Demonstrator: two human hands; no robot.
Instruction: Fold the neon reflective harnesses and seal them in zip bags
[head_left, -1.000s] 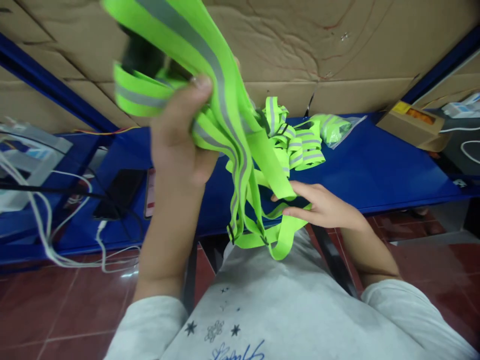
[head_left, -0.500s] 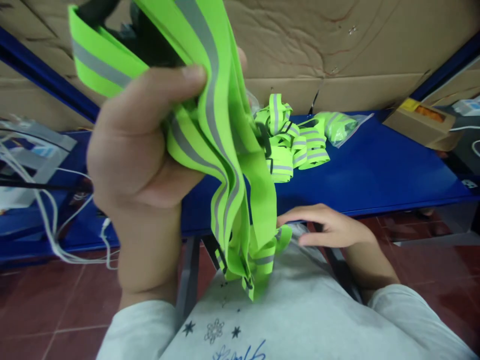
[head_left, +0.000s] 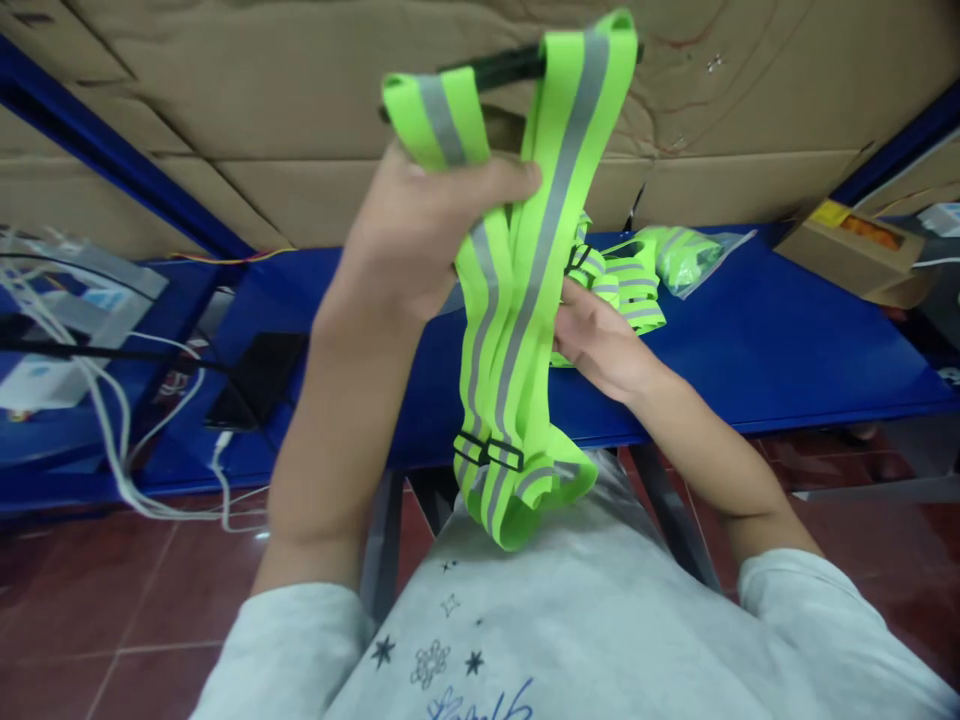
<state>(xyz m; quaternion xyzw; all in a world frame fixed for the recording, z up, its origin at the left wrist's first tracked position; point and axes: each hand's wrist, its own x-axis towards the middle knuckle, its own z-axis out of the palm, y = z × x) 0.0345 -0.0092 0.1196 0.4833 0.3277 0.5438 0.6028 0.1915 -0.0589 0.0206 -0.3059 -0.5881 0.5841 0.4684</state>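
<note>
My left hand (head_left: 409, 235) is closed around a bunch of neon-yellow reflective straps (head_left: 551, 220) with grey stripes, raised over the bench's front edge. Its thumb lies across them. Above the hand, the straps loop over a black piece (head_left: 510, 68). Their lower ends hang to just above my lap, with black slide buckles (head_left: 504, 455) near the bottom. At the right edge of the hanging straps is my right hand (head_left: 604, 340), its fingers apart and stretched toward them. The straps partly hide its fingertips.
On the blue bench (head_left: 757, 350), more folded reflective straps (head_left: 630, 290) lie behind my right hand, beside a clear bag (head_left: 690, 260) of them. An open cardboard box (head_left: 847, 250) stands at the right. At the left are white cables (head_left: 97, 400) and a dark flat object (head_left: 259, 380).
My left hand has moved right and away from the camera with the straps, which now hang straighter. My right hand has risen from near my lap to the straps' right edge.
</note>
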